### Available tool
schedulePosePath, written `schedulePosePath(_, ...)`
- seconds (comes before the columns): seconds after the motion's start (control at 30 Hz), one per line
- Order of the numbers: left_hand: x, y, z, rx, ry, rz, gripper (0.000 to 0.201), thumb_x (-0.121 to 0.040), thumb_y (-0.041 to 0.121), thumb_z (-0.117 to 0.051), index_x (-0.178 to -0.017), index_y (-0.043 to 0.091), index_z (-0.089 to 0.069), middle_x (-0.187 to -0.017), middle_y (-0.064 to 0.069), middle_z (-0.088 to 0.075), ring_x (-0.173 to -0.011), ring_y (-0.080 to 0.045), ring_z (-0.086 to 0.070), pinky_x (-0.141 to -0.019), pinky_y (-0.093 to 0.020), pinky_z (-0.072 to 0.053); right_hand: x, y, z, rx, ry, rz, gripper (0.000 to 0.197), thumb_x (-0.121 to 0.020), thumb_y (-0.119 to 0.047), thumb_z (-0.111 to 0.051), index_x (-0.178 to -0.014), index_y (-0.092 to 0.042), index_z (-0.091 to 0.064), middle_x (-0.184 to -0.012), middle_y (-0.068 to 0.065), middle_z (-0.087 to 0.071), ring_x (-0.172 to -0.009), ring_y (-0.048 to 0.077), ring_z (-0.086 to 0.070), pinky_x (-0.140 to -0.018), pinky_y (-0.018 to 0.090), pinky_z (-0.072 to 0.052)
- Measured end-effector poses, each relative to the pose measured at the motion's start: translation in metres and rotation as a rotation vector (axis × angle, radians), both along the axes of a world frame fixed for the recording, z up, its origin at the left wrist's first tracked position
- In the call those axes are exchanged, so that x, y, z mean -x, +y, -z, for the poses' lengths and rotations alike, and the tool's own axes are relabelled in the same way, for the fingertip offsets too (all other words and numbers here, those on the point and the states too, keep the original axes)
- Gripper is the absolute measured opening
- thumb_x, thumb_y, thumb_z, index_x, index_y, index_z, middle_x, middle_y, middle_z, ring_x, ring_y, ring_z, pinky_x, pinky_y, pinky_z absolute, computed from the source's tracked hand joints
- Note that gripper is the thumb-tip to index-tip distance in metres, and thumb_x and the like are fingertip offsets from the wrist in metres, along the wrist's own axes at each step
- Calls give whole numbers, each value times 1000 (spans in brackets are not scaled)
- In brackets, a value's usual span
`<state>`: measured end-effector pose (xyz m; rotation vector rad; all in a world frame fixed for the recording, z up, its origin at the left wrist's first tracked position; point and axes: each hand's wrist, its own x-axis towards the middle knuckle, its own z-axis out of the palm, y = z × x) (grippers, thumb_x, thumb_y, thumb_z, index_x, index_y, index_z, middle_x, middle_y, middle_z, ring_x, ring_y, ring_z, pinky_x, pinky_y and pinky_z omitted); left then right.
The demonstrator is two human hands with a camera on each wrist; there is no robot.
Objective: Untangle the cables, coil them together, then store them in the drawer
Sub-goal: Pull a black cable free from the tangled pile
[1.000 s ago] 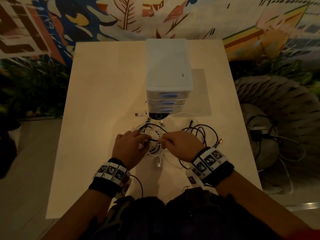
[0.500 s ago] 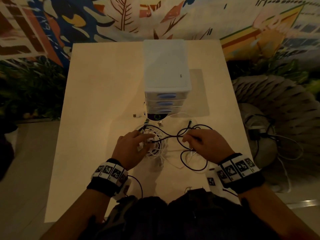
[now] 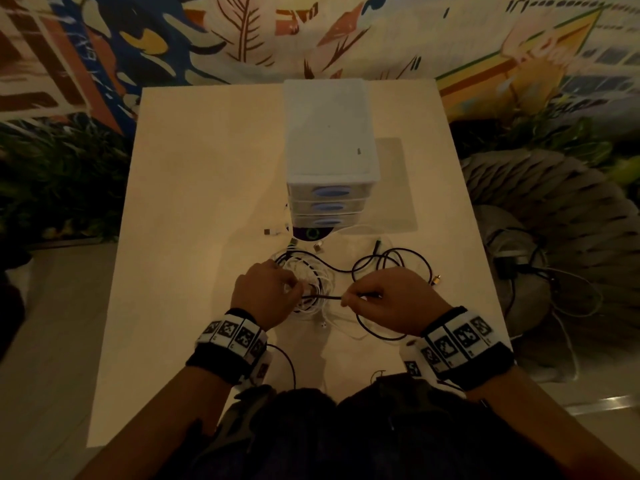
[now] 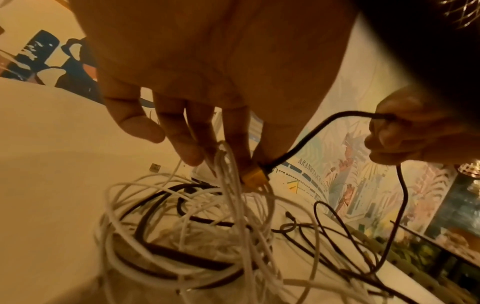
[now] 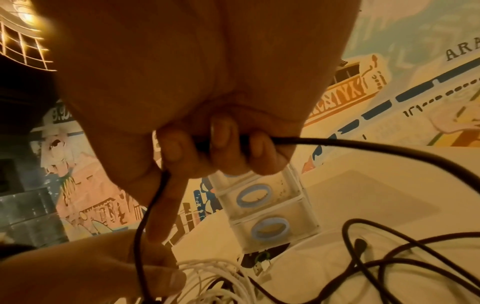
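Note:
White cables [image 3: 311,277] lie coiled and tangled with a black cable [image 3: 391,261] on the table, in front of a white three-drawer unit [image 3: 329,161] whose drawers are closed. My left hand [image 3: 294,289] is over the white coil and pinches the black cable's orange plug [image 4: 255,181], with white strands [image 4: 228,164] among its fingers. My right hand [image 3: 349,301], just to the right, has its fingers curled round the black cable [image 5: 337,144]. A short stretch of that cable [image 3: 322,297] runs taut between the two hands. The rest loops on the table to the right.
A loose USB plug [image 3: 270,232] and a dark round object [image 3: 311,234] lie by the foot of the drawer unit. A gold-tipped connector [image 3: 437,280] sits right of the black loops. Off the table's right edge stands a grey ribbed seat [image 3: 554,202] with more cables.
The right hand drew out to the right along the black cable, then came back close to the left hand. The left hand stayed over the white coil.

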<state>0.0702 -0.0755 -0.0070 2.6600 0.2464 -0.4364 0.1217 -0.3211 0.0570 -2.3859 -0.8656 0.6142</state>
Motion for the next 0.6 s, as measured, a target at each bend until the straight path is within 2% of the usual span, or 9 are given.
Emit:
schedulePosePath(0.07, -2, 2, 1, 55, -32, -21, 24, -92, 45, -64, -84, 26, -76, -83, 2, -52, -85, -24, -57, -74, -40, -51, 0, 0, 6, 81, 0, 29, 29, -97, -47, -56, -94, -30, -79, -62, -12, -61, -60, 3, -54, -56, 17, -35)
schedulePosePath(0.13, 1, 5, 2, 128, -89, -87, 22, -92, 36, -67, -81, 20, -76, -79, 1, -52, -78, -20, -52, -71, -35, -44, 0, -4, 14, 196, 41, 50, 32, -98, -48, -54, -94, -27, -78, -72, -5, -68, -67, 8, -59, -60, 27, -44)
schedulePosePath(0.2, 5, 7, 2, 198, -132, -171, 23, -92, 35, -69, -78, 18, -75, -82, -1, -55, -76, -17, -52, -69, -30, -39, 1, -9, 22, 276, 107, 73, 34, -99, -48, -51, -96, -26, -77, -81, -2, -71, -76, 16, -63, -67, 33, -52)
schedulePosePath(0.27, 9, 7, 5, 235, -149, -195, 25, -92, 36, -69, -78, 18, -77, -86, -1, -59, -79, -16, -56, -70, -29, -41, 4, -13, 27, 314, 143, 96, 32, -100, -46, -48, -102, -29, -75, -88, -3, -72, -85, 18, -66, -74, 37, -55)
schedulePosePath(0.3, 11, 6, 6, 249, -156, -190, 25, -93, 37, -69, -80, 18, -79, -88, -1, -61, -80, -16, -58, -70, -30, -43, 6, -13, 29, 321, 154, 106, 30, -100, -45, -47, -106, -31, -73, -86, -5, -71, -86, 18, -66, -75, 36, -55)
schedulePosePath(0.4, 16, 3, 6, 292, -176, -182, 26, -94, 40, -66, -87, 20, -81, -90, 2, -67, -83, -16, -62, -72, -29, -46, 10, -13, 32, 336, 202, 102, 22, -102, -37, -43, -114, -39, -61, -74, -7, -68, -76, 13, -65, -69, 34, -54)
schedulePosePath(0.47, 17, 3, 1, 310, -190, -174, 22, -95, 39, -66, -94, 22, -80, -92, 6, -69, -84, -13, -61, -75, -28, -47, 11, -10, 34, 353, 264, 83, 21, -103, -34, -39, -114, -34, -56, -79, -6, -72, -74, 11, -65, -71, 36, -55)
schedulePosePath(0.5, 18, 4, -1, 305, -180, -142, 20, -95, 39, -67, -100, 24, -79, -92, 7, -69, -85, -12, -60, -77, -28, -48, 11, -7, 35, 356, 265, 87, 20, -104, -34, -37, -114, -30, -54, -84, -6, -72, -76, 14, -64, -72, 37, -55)
schedulePosePath(0.6, 20, 11, -4, 215, -109, 56, 24, -93, 40, -68, -117, 35, -72, -95, 11, -71, -80, -7, -58, -73, -24, -46, 9, 1, 33, 298, 170, 154, 21, -105, -36, -36, -105, -21, -51, -83, -1, -62, -77, 24, -59, -67, 37, -47)
